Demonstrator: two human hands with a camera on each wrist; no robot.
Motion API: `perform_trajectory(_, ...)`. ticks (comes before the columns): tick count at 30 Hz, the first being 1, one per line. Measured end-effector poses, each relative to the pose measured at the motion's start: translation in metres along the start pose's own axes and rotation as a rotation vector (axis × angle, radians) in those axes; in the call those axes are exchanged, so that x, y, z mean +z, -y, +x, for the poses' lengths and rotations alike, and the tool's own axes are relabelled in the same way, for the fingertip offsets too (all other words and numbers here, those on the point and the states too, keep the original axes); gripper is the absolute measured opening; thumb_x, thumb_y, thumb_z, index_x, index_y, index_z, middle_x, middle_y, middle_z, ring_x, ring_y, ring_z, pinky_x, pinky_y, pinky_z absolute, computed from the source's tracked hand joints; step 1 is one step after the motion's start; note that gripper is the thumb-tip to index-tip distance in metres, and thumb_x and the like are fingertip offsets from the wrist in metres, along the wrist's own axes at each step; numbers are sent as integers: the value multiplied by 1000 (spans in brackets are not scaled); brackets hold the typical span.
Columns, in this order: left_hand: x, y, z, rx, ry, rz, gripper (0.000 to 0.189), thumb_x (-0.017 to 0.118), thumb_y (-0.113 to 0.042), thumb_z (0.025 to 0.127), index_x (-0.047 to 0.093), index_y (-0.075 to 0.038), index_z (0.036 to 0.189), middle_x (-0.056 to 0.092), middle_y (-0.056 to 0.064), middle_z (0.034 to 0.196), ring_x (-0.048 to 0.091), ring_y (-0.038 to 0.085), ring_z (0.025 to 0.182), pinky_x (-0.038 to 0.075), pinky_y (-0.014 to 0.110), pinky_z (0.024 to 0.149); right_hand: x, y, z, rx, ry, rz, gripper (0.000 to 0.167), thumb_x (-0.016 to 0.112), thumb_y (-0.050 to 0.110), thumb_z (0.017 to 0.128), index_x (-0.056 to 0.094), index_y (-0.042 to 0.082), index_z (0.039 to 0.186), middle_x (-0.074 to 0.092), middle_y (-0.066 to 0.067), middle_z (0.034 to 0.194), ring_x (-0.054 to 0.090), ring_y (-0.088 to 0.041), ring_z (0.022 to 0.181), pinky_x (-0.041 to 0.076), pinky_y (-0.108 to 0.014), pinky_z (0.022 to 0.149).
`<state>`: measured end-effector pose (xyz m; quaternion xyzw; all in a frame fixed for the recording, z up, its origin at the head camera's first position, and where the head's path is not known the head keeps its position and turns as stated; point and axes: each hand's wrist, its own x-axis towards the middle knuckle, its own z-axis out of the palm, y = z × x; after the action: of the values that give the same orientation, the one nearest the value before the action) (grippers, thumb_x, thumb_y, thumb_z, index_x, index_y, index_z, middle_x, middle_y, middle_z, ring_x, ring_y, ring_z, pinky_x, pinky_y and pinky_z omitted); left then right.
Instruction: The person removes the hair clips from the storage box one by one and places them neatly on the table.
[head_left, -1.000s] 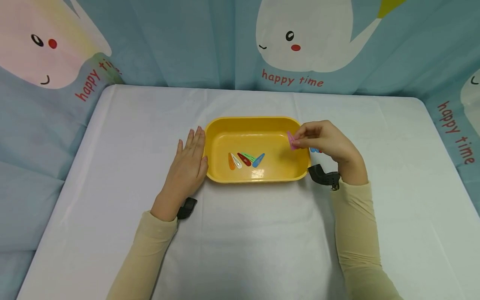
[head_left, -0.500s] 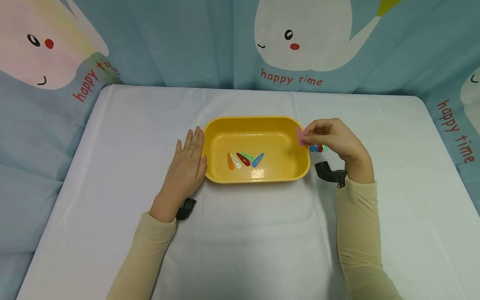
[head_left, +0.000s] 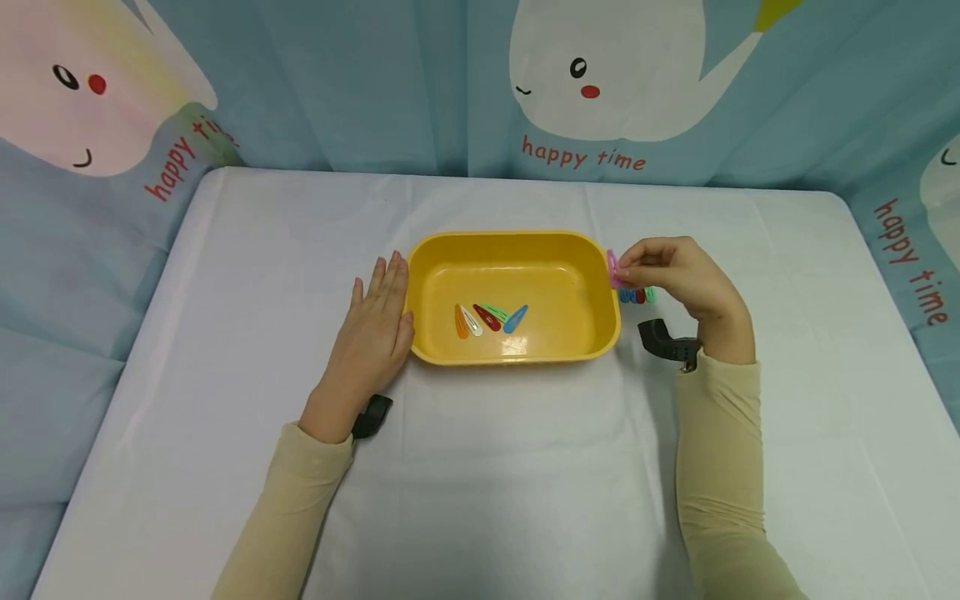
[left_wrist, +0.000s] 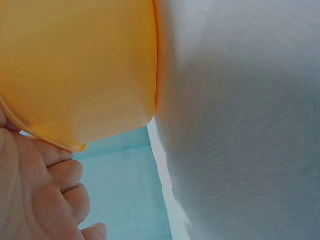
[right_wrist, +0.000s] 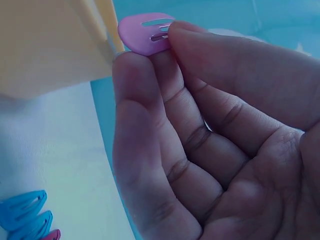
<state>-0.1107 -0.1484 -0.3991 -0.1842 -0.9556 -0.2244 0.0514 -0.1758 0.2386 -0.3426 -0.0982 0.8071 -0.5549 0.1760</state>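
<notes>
My right hand point(head_left: 671, 271) pinches a pink snap hair clip point(right_wrist: 145, 35) between thumb and fingertips, just past the right rim of a yellow tray point(head_left: 517, 242). Straight-fingered, my left hand point(head_left: 371, 333) rests against the tray's left side; in the left wrist view its fingers point(left_wrist: 67, 175) touch the rim. Inside the tray lie an orange hair clip point(head_left: 461, 322), a white one, a dark red clip point(head_left: 487, 317), a green one and a blue clip point(head_left: 516, 319). Under the right hand, a short row of blue, red and green clips point(head_left: 637, 296) lies on the table, partly hidden.
A white cloth covers the table point(head_left: 510, 483). Behind it and at both sides hangs a blue curtain point(head_left: 375, 83) with printed whales. Black wrist straps point(head_left: 667, 342) stick out beside both wrists.
My right hand has moved right with the pink hair clip, from above the tray's inside to beyond its right rim, uncovering more of the clip row. The left hand stays put.
</notes>
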Motion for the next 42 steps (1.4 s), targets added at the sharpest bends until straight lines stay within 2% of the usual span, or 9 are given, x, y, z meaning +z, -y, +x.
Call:
perform_trajectory(9,-1,0,2,-2,0,6,57,35,-16,98,17,4,148,14,15,155,7,28,143,7,53,112,-7,-5,-2,24,-42,1,11,65,6,88,65,-4,92,68,-10,79,60,-29,72,51,-26,74)
perform_trajectory(17,-1,-1,3,-3,-4,7,57,35,-17,98,18,4,148,14,15,155,7,28,143,7,53,112,-9,-6,-3,71,-84,10,9,65,7,88,66,-1,92,70,-2,79,65,-24,76,51,-23,77)
perform_trajectory(30,0,-1,1,-3,5,4,57,35,-17,98,17,3,149,14,15,155,7,28,143,7,53,112,-15,-13,-5,77,-113,29,8,61,3,90,67,-1,91,69,0,80,67,-18,77,53,-23,74)
perform_trajectory(42,0,0,1,-8,9,7,57,32,-20,99,16,3,149,13,14,155,6,28,143,7,53,112,-24,-23,-9,109,-155,21,7,63,7,89,70,5,90,70,4,79,65,-15,75,52,-21,72)
